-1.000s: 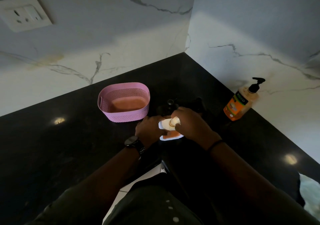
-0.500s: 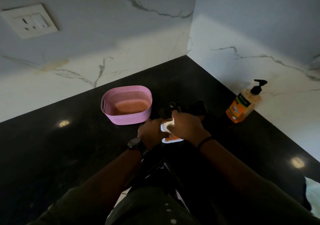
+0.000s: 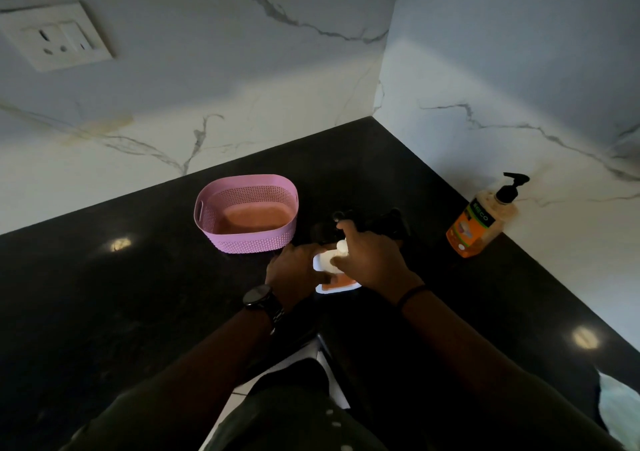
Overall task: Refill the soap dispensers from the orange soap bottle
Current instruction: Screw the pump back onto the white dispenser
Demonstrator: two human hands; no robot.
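Note:
A small white soap dispenser [image 3: 325, 264] with orange soap low inside stands on the black counter [image 3: 138, 294] in front of me. My left hand [image 3: 294, 272] grips its body from the left. My right hand [image 3: 369, 261] is closed over its white pump top. The orange soap bottle [image 3: 479, 227] with a black pump stands upright to the right, against the marble wall, apart from both hands. Dark dispensers [image 3: 381, 223] stand just behind my hands; I can barely make them out.
A pink perforated basket [image 3: 247, 239] sits behind and left of my hands. Marble walls meet in a corner behind the counter. A white wall socket [image 3: 55, 36] is at upper left. The counter's front edge lies near my body.
My right hand has shifted on the dispenser's pump top, with its fingers reaching further back. The left hand keeps its grip. The camera has tilted slightly.

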